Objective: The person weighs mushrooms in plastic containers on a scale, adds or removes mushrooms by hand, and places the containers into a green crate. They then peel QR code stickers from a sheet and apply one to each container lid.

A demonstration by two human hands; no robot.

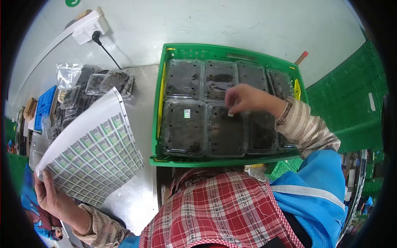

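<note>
My left hand (51, 196) grips the lower left corner of a sheet of stickers (97, 151), which curls up over the metal table. Rows of small green-and-white labels cover its lower part, and the upper left is bare white. Pinched between the fingertips of my right hand (244, 98) is one small sticker (230, 113), just over a clear plastic container (225, 134) in the front row. The container to its left (184, 134) carries a sticker (187, 113) on its lid. Dark contents show through the lids. My right forearm partly hides the containers on the right.
A green crate (227, 50) holds two rows of the containers. More clear containers (109, 80) are piled at the back left of the metal table (142, 107), near a blue basket (44, 107). A power strip (89, 31) with a plugged-in cable hangs on the wall. Green crates (347, 103) stand at right.
</note>
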